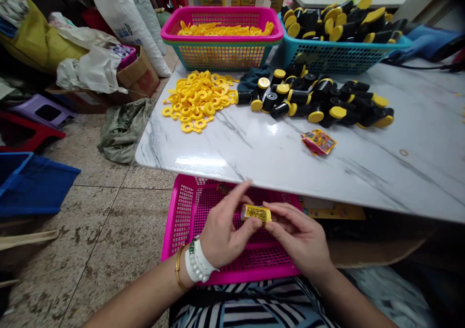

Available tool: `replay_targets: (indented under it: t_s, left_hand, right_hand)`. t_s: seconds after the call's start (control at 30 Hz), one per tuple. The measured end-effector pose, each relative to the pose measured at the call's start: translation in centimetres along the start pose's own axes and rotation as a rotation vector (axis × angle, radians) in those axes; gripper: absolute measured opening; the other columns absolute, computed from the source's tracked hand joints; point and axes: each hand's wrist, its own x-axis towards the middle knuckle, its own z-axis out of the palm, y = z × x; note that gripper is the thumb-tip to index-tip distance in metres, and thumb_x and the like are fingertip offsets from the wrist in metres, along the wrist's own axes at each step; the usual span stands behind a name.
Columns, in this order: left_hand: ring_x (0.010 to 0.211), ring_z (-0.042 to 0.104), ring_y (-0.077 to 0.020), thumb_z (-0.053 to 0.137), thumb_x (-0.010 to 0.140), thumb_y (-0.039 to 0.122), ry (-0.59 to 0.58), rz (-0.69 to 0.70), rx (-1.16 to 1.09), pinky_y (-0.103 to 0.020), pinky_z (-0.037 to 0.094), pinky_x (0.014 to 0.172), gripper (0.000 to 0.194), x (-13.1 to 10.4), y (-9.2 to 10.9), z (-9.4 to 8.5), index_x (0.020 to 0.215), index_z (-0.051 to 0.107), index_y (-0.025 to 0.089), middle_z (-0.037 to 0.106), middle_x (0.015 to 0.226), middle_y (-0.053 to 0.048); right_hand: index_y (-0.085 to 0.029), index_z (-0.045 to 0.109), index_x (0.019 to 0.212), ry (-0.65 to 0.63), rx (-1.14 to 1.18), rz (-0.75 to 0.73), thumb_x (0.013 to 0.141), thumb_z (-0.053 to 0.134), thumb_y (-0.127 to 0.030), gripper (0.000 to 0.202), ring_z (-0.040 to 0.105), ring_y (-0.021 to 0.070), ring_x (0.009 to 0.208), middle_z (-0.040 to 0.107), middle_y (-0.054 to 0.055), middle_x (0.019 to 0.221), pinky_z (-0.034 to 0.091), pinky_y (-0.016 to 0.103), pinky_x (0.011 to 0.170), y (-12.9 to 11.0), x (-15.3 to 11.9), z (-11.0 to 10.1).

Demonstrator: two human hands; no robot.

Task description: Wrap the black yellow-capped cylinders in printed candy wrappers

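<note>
Above a pink mesh basket on my lap, both hands meet at a small tube with a yellow printed label and a yellow end. My left hand holds the labelled side, thumb against it and index finger raised away. The fingers of my right hand pinch the yellow end. The tube lies roughly sideways; its far side is hidden by my fingers. On the table beyond are loose yellow plastic ring pieces and black tubes with yellow caps.
A pink basket of yellow pieces and a blue basket of black tubes stand at the back of the marble-patterned table. A crumpled colourful packet lies nearer. Sacks, stools and a blue bin are left.
</note>
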Motion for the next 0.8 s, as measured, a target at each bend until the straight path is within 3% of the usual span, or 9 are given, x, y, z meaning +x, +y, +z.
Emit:
replay_targets:
  t_s: [0.1, 0.2, 0.27, 0.37, 0.43, 0.5, 0.63, 0.7, 0.8]
  left_hand:
    - [0.079, 0.064, -0.017, 0.059, 0.093, 0.037, -0.044, -0.233, -0.152, -0.03, 0.05, 0.07, 0.038, -0.1, 0.0, -0.6, 0.125, 0.059, 0.017, 0.07, 0.092, -0.008]
    - [0.086, 0.064, -0.0177, 0.064, 0.09, 0.034, -0.069, -0.215, -0.114, -0.03, 0.05, 0.077, 0.02, -0.3, 0.4, -0.6, 0.098, 0.069, 0.017, 0.07, 0.093, -0.007]
    - [0.09, 0.064, -0.0173, 0.065, 0.089, 0.028, -0.024, -0.087, -0.039, -0.03, 0.049, 0.081, 0.016, -0.3, 0.6, -0.4, 0.1, 0.069, 0.017, 0.069, 0.096, -0.007]
    - [0.089, 0.063, -0.0167, 0.061, 0.091, 0.026, 0.023, 0.046, 0.028, -0.029, 0.048, 0.08, 0.016, -0.3, 0.4, 0.0, 0.102, 0.068, 0.016, 0.069, 0.096, -0.008]
    - [0.078, 0.062, -0.0154, 0.06, 0.092, 0.03, 0.019, 0.005, 0.049, -0.027, 0.047, 0.072, 0.016, -0.1, -0.1, 0.3, 0.096, 0.068, 0.016, 0.069, 0.086, -0.006]
    - [0.066, 0.058, -0.013, 0.055, 0.094, 0.036, 0.004, -0.119, 0.006, -0.024, 0.043, 0.063, 0.023, -0.1, -0.8, 0.6, 0.088, 0.066, 0.017, 0.065, 0.074, -0.003]
    - [0.051, 0.05, -0.0095, 0.046, 0.095, 0.053, -0.027, -0.411, -0.217, -0.02, 0.037, 0.05, 0.041, -0.4, -2.1, 1.7, 0.08, 0.059, 0.018, 0.053, 0.059, 0.003]
    - [0.042, 0.046, -0.0084, 0.044, 0.092, 0.063, -0.076, -0.537, -0.404, -0.019, 0.034, 0.042, 0.048, -0.7, -2.4, 2.0, 0.086, 0.059, 0.018, 0.05, 0.052, 0.005]
    - [0.037, 0.046, -0.0074, 0.059, 0.082, 0.066, -0.205, -0.622, -0.752, -0.017, 0.035, 0.037, 0.052, -1.0, -2.2, 2.1, 0.099, 0.057, 0.018, 0.058, 0.054, 0.005]
  right_hand:
    - [-0.028, 0.067, 0.126, -0.033, -0.224, -0.294, 0.08, 0.071, -0.008, 0.051, 0.07, 0.0203, 0.102, 0.072, 0.008, 0.115, 0.061, 0.031, 0.09, 0.2, -0.1, -0.3]
    - [-0.029, 0.063, 0.131, -0.061, -0.261, -0.387, 0.079, 0.071, -0.007, 0.058, 0.071, 0.0205, 0.099, 0.073, 0.008, 0.113, 0.062, 0.032, 0.088, 0.4, -0.2, -0.1]
    - [-0.027, 0.07, 0.121, -0.028, -0.165, -0.238, 0.079, 0.074, -0.013, 0.045, 0.073, 0.0193, 0.09, 0.075, 0.008, 0.105, 0.064, 0.029, 0.079, 0.4, -0.3, 0.4]
    - [-0.022, 0.077, 0.103, 0.017, 0.141, 0.141, 0.078, 0.078, -0.029, 0.026, 0.074, 0.018, 0.075, 0.076, 0.007, 0.092, 0.065, 0.027, 0.066, 0.5, -0.2, 1.4]
    - [-0.019, 0.077, 0.098, -0.03, 0.321, 0.362, 0.078, 0.078, -0.038, 0.028, 0.073, 0.0175, 0.066, 0.076, 0.007, 0.083, 0.065, 0.029, 0.062, 0.6, -0.2, 1.6]
    - [-0.019, 0.075, 0.103, -0.108, 0.407, 0.441, 0.08, 0.076, -0.041, 0.031, 0.072, 0.0167, 0.066, 0.076, 0.007, 0.086, 0.065, 0.031, 0.065, 0.8, -0.2, 1.4]
    - [-0.029, 0.073, 0.114, -0.234, 0.272, 0.198, 0.081, 0.076, -0.032, 0.033, 0.069, 0.0193, 0.099, 0.065, 0.009, 0.123, 0.061, 0.033, 0.085, 1.0, -0.3, 0.4]
    - [-0.029, 0.077, 0.104, -0.238, 0.161, 0.056, 0.081, 0.075, -0.024, 0.023, 0.067, 0.0187, 0.101, 0.065, 0.008, 0.115, 0.059, 0.031, 0.085, 1.3, -0.4, 0.2]
    - [-0.027, 0.078, 0.091, -0.109, 0.133, -0.051, 0.08, 0.075, -0.015, 0.017, 0.067, 0.0151, 0.084, 0.067, 0.004, 0.091, 0.059, 0.028, 0.074, 1.6, -0.6, 0.2]
